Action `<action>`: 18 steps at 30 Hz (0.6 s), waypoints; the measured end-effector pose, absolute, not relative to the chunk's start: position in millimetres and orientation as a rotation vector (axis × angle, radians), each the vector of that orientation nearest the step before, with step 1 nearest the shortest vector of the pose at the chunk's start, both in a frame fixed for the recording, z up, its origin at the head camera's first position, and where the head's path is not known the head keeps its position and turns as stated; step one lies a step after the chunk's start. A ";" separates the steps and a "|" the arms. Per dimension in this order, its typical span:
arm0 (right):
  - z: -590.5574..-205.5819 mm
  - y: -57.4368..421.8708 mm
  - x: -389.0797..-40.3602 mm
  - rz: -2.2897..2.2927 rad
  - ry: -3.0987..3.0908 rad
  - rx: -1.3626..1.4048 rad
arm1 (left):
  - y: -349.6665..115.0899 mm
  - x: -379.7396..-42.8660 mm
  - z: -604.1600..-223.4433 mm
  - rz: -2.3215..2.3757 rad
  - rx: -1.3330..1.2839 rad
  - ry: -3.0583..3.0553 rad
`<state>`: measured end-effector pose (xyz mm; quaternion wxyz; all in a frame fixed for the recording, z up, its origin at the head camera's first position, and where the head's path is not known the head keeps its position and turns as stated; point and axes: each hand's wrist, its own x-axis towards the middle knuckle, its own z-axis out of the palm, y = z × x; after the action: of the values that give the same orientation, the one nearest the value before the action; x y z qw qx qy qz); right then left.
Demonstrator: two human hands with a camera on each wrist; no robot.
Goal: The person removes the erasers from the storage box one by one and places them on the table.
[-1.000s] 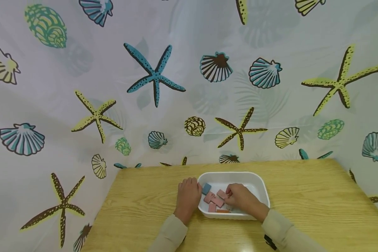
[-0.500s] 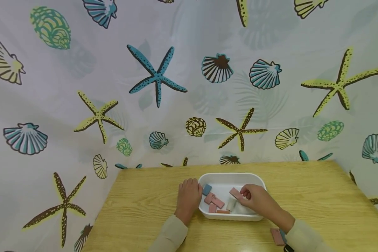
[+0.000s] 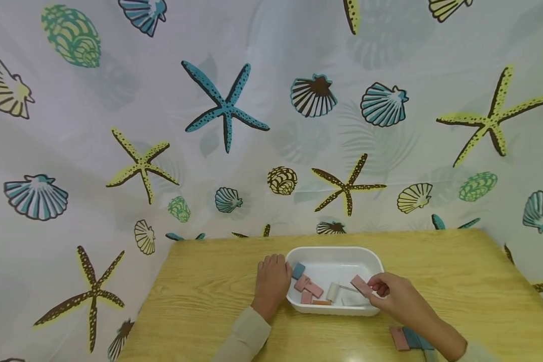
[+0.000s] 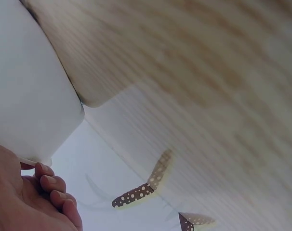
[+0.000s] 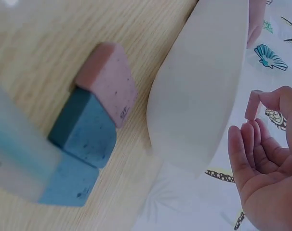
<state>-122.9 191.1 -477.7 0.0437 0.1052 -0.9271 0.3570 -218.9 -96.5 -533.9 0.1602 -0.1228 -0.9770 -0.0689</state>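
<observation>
A white plastic tub (image 3: 335, 310) stands on the table with several erasers inside. My left hand (image 3: 273, 282) grips its left rim; in the left wrist view, the fingers (image 4: 57, 185) curl at the rim's edge. My right hand (image 3: 400, 296) holds a pink eraser (image 3: 361, 285) over the tub's right side, pinched at one end, as the right wrist view also shows. Inside, a blue eraser (image 3: 298, 271), a pink eraser (image 3: 314, 289), a white eraser (image 3: 332, 292) and an orange strip (image 3: 322, 302) lie mostly toward the left and front.
Right of the tub's front, a pink eraser (image 5: 110, 82) and two blue erasers (image 5: 86, 127) lie side by side on the wooden table (image 3: 199, 301). A blurred whitish-teal piece (image 5: 20, 149) is beside them. A shell-patterned curtain (image 3: 262, 100) surrounds the table.
My right hand has lifted the pink eraser from among the others and carried it rightward across the tub. The row on the table has come into view. My left hand stays at the rim.
</observation>
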 end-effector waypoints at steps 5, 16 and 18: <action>-471.3 202.6 -101.0 1.099 -2.815 0.254 | -96.6 -222.8 -533.5 -0.197 -0.334 -2.804; -484.7 231.5 -65.0 1.100 -3.029 -0.133 | -99.9 -221.0 -531.0 -0.236 -0.325 -2.824; -490.1 234.6 -59.1 1.076 -3.038 -0.158 | -100.0 -220.2 -529.5 -0.240 -0.326 -2.830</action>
<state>-59.1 234.6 -490.1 -0.0427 -0.0488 -0.9406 0.3333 -220.2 -100.0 -529.5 0.1411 -0.1129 -0.9800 -0.0831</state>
